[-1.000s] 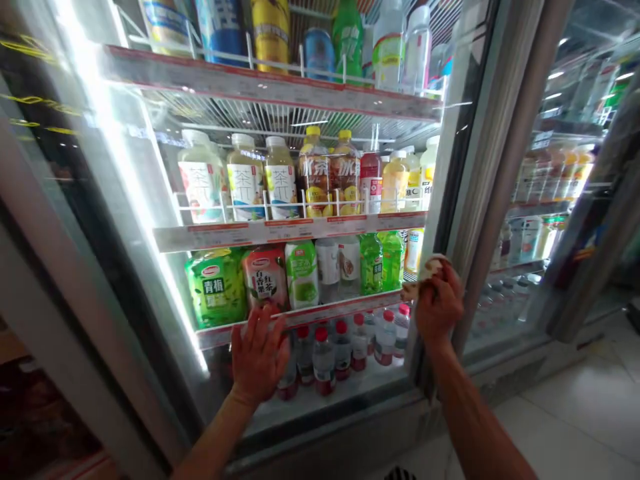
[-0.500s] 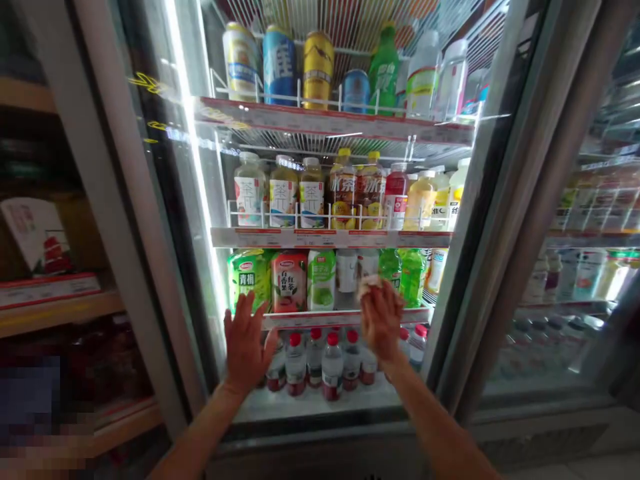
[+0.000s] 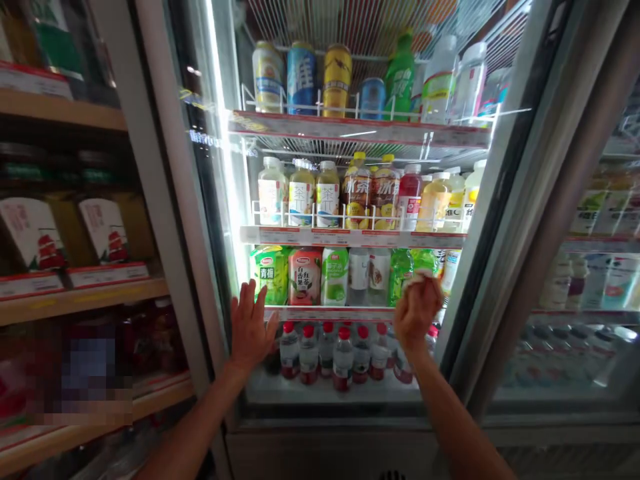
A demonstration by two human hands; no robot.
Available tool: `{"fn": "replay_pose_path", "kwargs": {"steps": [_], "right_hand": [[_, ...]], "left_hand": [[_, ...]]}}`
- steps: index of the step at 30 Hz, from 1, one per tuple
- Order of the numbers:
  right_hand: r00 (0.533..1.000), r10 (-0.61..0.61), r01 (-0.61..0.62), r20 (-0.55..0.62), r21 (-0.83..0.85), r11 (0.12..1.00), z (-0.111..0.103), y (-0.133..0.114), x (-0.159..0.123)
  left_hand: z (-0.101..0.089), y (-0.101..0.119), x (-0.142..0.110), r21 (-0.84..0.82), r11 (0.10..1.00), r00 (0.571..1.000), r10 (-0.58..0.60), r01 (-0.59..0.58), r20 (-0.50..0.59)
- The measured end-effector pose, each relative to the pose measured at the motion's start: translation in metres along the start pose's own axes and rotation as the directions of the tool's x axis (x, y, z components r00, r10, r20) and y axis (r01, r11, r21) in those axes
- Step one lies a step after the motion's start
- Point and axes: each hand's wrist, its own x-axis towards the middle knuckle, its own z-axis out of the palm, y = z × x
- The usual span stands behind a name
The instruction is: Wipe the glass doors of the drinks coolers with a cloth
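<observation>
My left hand [image 3: 251, 328] has its fingers stretched out, palm toward the glass door [image 3: 325, 407] of a lit drinks fridge, at the left near a green drink bottle [image 3: 271, 279]. Whether the palm touches the glass I cannot tell. My right hand [image 3: 414, 319] is closed on a pale crumpled cloth [image 3: 425, 279], held against or close to the glass. It covers part of the green packs [image 3: 400, 270] on the third shelf. Part of the cloth is hidden behind my fingers.
Behind the glass stand cans [image 3: 301, 77] on the top shelf, tea bottles [image 3: 327, 193] below, and red-capped water bottles [image 3: 343, 360] at the bottom. A metal door frame [image 3: 530, 200] rises at the right. Wooden shelves [image 3: 100, 290] with boxed goods stand at the left.
My right hand has moved to the right across the glass with the cloth. My left hand stays spread out near the same spot. The view has turned slightly left.
</observation>
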Motion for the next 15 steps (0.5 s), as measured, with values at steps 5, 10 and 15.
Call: {"fn": "replay_pose_path", "kwargs": {"steps": [5,10,15], "right_hand": [[0.996,-0.046,0.040,0.082,0.073,0.997,0.010,-0.041,-0.010],[0.920,-0.299,0.268,0.252,0.148,0.952,0.008,-0.038,-0.020],[0.973,0.230,-0.230,-0.034,0.011,0.973,-0.001,0.015,0.002]], "left_hand": [[0.005,0.001,-0.007,0.008,0.999,0.999,-0.035,0.035,-0.002],[0.007,0.001,-0.008,-0.003,0.999,0.999,-0.038,0.038,-0.006],[0.005,0.005,-0.007,-0.007,1.000,1.000,-0.018,0.018,-0.003]]}}
